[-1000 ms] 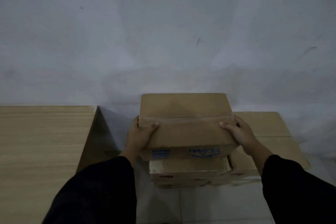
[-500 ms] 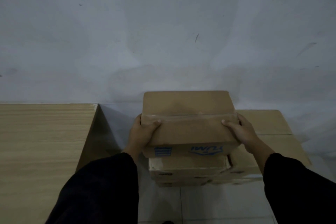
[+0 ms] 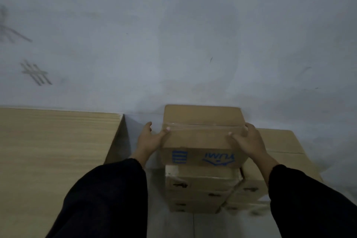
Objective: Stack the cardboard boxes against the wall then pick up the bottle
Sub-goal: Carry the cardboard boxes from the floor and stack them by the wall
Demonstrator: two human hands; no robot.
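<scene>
Left hand (image 3: 149, 140) loose beside cardboard box (image 3: 202, 120), right hand (image 3: 249, 141) round its edge

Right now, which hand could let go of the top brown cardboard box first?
Probably the left hand: only its thumb touches the top brown cardboard box, its fingers spread off the side. The right hand grips the box's right edge, steadying it on the lower cardboard boxes.

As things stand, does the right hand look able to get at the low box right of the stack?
Likely yes, once it lets go: the right hand grips the top box at its right edge, and the low box lies just beyond it, its top bare.
</scene>
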